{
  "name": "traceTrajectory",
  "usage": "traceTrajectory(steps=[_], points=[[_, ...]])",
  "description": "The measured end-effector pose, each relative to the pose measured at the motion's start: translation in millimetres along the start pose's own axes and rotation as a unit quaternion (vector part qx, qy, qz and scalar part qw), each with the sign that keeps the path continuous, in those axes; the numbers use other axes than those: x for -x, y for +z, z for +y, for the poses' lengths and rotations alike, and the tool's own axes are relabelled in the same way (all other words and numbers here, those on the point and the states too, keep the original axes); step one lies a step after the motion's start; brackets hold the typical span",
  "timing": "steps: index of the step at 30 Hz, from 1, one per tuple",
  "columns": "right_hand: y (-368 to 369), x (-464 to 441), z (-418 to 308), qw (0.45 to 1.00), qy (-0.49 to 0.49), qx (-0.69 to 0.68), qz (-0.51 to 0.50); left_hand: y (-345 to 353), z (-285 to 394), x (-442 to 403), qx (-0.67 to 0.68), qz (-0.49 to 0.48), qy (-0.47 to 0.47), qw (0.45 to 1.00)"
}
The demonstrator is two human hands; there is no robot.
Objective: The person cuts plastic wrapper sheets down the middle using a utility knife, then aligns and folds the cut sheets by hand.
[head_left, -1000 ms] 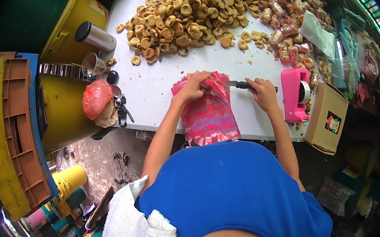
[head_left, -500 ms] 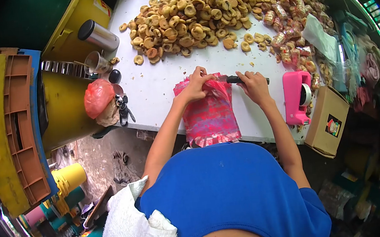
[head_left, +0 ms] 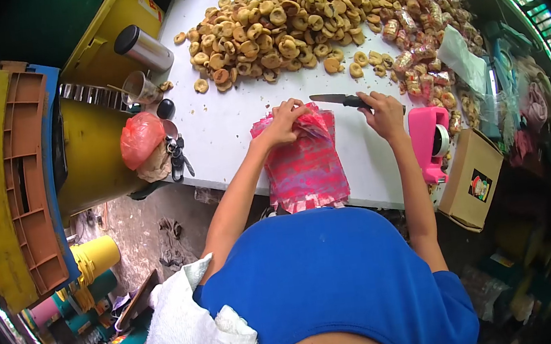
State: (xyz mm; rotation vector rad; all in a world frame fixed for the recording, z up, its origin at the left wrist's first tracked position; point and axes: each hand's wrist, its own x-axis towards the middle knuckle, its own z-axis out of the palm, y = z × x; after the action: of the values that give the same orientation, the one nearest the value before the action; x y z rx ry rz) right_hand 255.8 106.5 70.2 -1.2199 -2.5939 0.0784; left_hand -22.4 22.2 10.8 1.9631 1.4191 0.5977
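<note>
A stack of red and pink printed plastic bags (head_left: 306, 168) lies at the table's near edge. My left hand (head_left: 284, 125) is closed on the far edge of the stack, where the plastic bunches up around the fingers. In my right hand (head_left: 384, 115) is a knife (head_left: 330, 99), gripped by its black handle. Its blade points left, above the table and a little apart from the bags. Beyond both hands lies a large heap of round, ring-like brown biscuits (head_left: 273, 29).
Filled packets (head_left: 423, 5) pile up at the back right. A pink tape dispenser (head_left: 427, 144) and a cardboard box (head_left: 470, 180) stand at the right edge. On the left are a steel tumbler (head_left: 144, 47), a clear cup (head_left: 140, 87), a red plastic bag (head_left: 141, 141) and keys (head_left: 179, 159).
The knife has moved out of the bunched bags, up and to the right, and its whole blade now shows. My left hand keeps its grip on the bags.
</note>
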Motion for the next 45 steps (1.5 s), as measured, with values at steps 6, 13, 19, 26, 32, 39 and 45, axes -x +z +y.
traceTrajectory(steps=[6,13,19,26,32,39,45], points=[[-8,16,3,0.997,0.070,-0.024,-0.016,-4,4,1,0.012,0.005,0.008,1.000],[5,19,-5,0.999,0.032,-0.033,-0.029,-3,4,0,0.026,-0.008,-0.002,1.000],[32,9,-28,0.999,-0.005,-0.033,-0.030,3,-5,1,0.037,0.048,0.017,0.998],[8,-16,50,0.941,0.277,-0.099,0.170,3,-6,4,0.029,0.028,-0.001,0.999],[-28,14,60,0.953,0.290,-0.080,0.013,2,1,-3,-0.009,-0.038,-0.030,0.999],[32,79,-20,0.954,0.278,-0.065,0.095,2,19,5,-0.118,0.089,-0.060,0.987],[40,72,-117,0.820,0.410,-0.385,-0.104,12,55,86,0.023,0.272,-0.454,0.848]])
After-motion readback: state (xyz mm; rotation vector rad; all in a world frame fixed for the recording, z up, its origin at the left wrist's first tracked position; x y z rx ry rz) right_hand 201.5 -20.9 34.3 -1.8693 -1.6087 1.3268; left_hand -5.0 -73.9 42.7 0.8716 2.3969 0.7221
